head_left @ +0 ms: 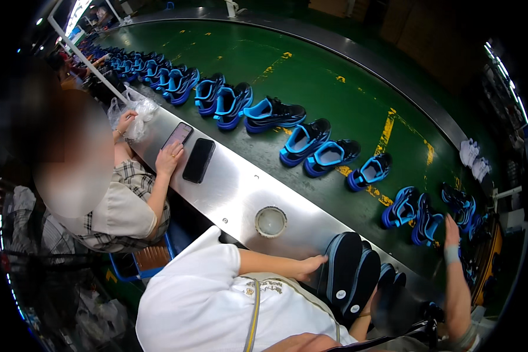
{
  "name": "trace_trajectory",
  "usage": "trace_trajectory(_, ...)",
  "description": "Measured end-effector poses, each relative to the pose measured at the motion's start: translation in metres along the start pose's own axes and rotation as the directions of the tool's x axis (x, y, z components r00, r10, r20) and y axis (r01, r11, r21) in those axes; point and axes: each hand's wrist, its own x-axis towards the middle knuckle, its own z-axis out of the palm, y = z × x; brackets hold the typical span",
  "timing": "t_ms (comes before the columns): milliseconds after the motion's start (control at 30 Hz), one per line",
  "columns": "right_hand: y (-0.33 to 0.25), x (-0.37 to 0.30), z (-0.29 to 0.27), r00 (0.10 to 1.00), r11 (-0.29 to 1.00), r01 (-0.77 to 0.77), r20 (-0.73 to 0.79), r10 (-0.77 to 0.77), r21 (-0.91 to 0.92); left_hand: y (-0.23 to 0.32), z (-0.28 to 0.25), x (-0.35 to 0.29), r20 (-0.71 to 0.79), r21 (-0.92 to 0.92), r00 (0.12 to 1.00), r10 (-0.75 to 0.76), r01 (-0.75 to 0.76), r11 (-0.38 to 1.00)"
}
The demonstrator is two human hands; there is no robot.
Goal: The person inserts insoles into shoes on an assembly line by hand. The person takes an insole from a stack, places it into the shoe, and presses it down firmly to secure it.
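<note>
Here's the left forearm, bare below the sleeve and lying almost level across the lower middle of the frame, dipping just slightly toward the right! At its end, the left hand sits right of centre in the lower half, wrist nearly straight, fingers together and pointing right, tips angled a touch upward. And the right forearm? Only a short stretch shows, low and right of centre, slanting up from the bottom edge. The right hand is above it, mostly hidden, its finger pose unreadable!
</note>
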Motion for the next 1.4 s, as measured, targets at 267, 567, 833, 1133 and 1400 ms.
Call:
trace_trajectory(267,-0.047,-0.046,-0.009,0.707,0.877,0.276,-0.535,-0.462,-0.393,0.192,-0.18,-0.128,0.276,0.884,0.284,0.918,-0.45,-0.127)
trace_trajectory(567,-0.021,-0.037,0.104,0.783,0.1,0.144,0.051,-0.621,-0.985,0.287,-0.323,-0.108,0.389,0.674,0.614,0.687,0.319,-0.666)
trace_trajectory(833,-0.003,-0.037,0.147,0.803,-0.138,0.016,0.095,-0.589,-0.99,0.271,-0.24,-0.073,0.294,0.787,0.827,0.479,0.074,-0.612)
trace_trajectory(1133,-0.001,-0.05,0.155,0.77,-0.15,-0.174,-0.04,-0.637,-0.973,0.283,-0.22,-0.041,0.414,0.751,0.76,0.501,0.026,-0.66)
trace_trajectory(1400,-0.006,-0.06,0.147,0.75,-0.076,-0.059,0.006,-0.661,-0.995,0.259,-0.098,0.045,0.503,0.727,0.707,0.497,-0.035,-0.686)
